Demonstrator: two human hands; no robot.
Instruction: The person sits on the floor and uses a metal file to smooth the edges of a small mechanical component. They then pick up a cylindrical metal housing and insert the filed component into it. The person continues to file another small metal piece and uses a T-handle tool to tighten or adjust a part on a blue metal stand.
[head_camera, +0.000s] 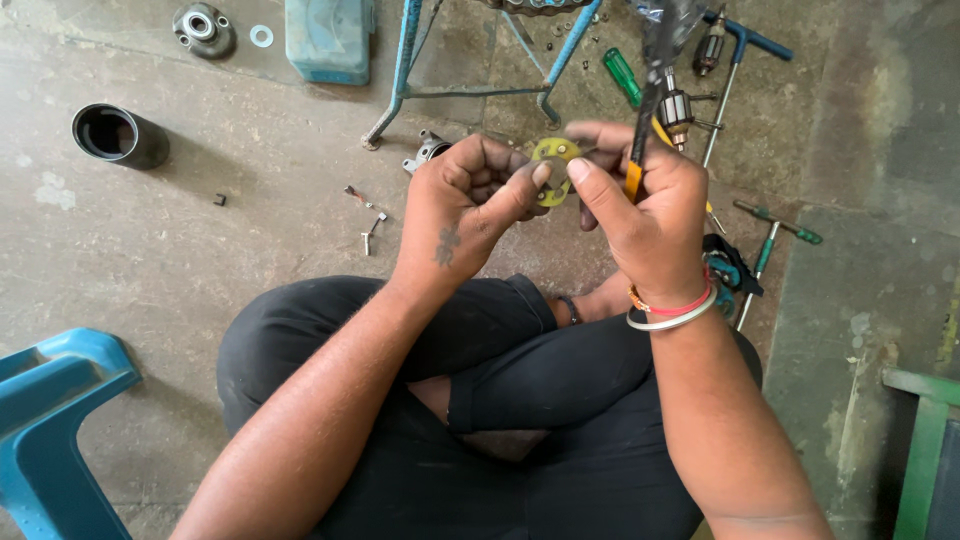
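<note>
Legs in dark trousers sit crossed on the concrete floor, nearest the camera, with a blue plastic stool at the near left. Above them the left hand has its grip closed, thumb pinching a small yellow-green disc held between both hands. The right hand, its grip closed too, touches the disc and holds a yellow-handled tool. Farther off lie a black cylinder at left, a green screwdriver, a motor armature and a blue case.
</note>
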